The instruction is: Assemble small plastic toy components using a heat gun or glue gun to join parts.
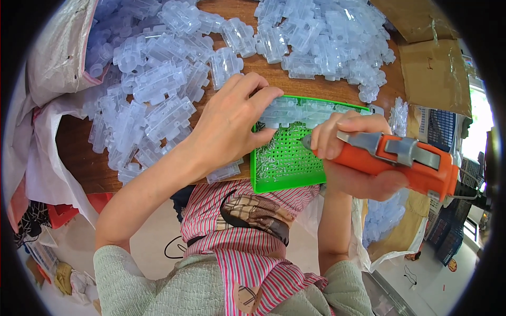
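My left hand [226,116] pinches the left end of a clear plastic housing [282,110] between thumb and fingers. The housing lies in a row of similar clear parts along the far side of a green perforated tray [290,186]. Small silvery screws [268,157] are scattered over the tray's mesh floor, mostly on its left. An orange electric screwdriver [421,175] lies across my right hand [350,171], whose fingers wrap round its body near the grey nose. That nose points left over the tray, apart from the housing; the bit's tip is hard to make out.
Heaps of clear plastic housings [163,84] cover the wooden table [84,152] at the left, with another heap [327,42] at the far right. A cardboard box [435,73] borders the right side. Below it hangs an open bag [392,224] of clear parts. White sacking [55,58] edges the left.
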Motion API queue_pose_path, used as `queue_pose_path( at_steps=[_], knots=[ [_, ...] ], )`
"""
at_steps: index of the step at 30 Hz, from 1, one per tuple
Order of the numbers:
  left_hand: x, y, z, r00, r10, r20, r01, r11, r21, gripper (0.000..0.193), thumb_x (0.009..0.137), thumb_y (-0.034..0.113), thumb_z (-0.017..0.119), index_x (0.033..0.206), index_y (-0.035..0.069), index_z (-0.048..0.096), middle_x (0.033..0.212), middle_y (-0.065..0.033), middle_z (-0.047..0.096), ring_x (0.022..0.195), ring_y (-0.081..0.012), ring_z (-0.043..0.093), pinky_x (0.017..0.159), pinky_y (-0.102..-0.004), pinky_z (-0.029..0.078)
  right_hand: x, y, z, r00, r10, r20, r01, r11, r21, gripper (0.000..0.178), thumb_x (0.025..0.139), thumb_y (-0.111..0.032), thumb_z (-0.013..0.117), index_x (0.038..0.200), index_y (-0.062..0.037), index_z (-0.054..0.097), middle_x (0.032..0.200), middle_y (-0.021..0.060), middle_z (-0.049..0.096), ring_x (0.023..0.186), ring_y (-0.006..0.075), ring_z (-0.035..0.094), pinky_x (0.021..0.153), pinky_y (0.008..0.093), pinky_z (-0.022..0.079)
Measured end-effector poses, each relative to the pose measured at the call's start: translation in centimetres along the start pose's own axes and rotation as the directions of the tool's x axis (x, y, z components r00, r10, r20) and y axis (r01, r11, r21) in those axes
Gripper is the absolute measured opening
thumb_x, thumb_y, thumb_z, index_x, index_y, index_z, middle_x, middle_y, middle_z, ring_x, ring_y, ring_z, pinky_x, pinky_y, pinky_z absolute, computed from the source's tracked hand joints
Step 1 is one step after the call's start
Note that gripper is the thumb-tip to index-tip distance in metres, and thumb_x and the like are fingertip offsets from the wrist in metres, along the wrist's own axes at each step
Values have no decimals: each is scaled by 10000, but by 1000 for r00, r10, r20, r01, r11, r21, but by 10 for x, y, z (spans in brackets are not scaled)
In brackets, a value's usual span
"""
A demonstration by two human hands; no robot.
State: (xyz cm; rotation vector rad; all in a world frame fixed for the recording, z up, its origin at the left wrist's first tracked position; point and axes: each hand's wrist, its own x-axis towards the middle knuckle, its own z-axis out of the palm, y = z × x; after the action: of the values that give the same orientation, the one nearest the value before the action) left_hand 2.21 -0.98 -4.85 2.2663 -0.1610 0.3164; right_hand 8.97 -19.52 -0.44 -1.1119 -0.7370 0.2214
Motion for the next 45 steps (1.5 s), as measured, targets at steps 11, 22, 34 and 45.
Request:
queue_pose_path(
  at_steps=[11,22,34,45],
  knots=[
    [0,-2,0,1000,17,-16,-17,1000,-2,554,653,96,807,1176,65,628,1094,-106,586,1002,-313,577,856,-403,496,-9,9,6,996,90,-21,-90,996,25,952,751,-869,511,1029,40,558,666,64,530,565,170,519,532,328,459],
    [-1,-2,1,1000,17,-20,-17,1000,-2,547,657,96,810,1173,63,633,1091,-108,588,1000,-307,577,862,-400,496,-10,6,10,987,141,-81,-137,989,62,879,699,-747,718,1022,60,588,726,68,563,633,150,554,560,275,445],
    [-1,-4,2,1000,9,-15,-9,1000,-19,531,670,134,786,1172,45,636,1090,-123,588,1016,-311,574,873,-403,492,26,1,17,995,-69,66,62,992,106,1044,744,-916,423,1109,51,566,688,83,535,595,188,517,533,338,436],
    [0,-2,-1,1000,8,-3,-8,1000,-29,531,667,129,788,1165,30,632,1120,-145,590,1050,-340,581,892,-424,493,21,12,20,988,-41,148,30,997,75,884,781,-799,518,1054,41,553,731,88,550,616,182,524,575,314,441]
  ],
)
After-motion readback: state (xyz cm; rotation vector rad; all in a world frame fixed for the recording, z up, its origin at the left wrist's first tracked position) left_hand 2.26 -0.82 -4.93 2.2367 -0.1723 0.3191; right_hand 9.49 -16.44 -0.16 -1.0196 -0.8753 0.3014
